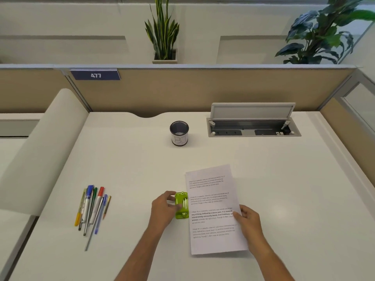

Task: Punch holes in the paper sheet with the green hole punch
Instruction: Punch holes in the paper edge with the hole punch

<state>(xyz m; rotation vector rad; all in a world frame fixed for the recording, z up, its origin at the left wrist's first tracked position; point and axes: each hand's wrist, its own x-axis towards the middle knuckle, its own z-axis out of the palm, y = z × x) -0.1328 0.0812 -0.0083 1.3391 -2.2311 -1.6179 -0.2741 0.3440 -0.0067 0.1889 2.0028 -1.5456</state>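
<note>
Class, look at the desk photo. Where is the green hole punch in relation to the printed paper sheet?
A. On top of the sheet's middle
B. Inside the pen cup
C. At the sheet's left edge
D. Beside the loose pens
C: the green hole punch, held by the left hand, sits against the left edge of the paper sheet.
</note>
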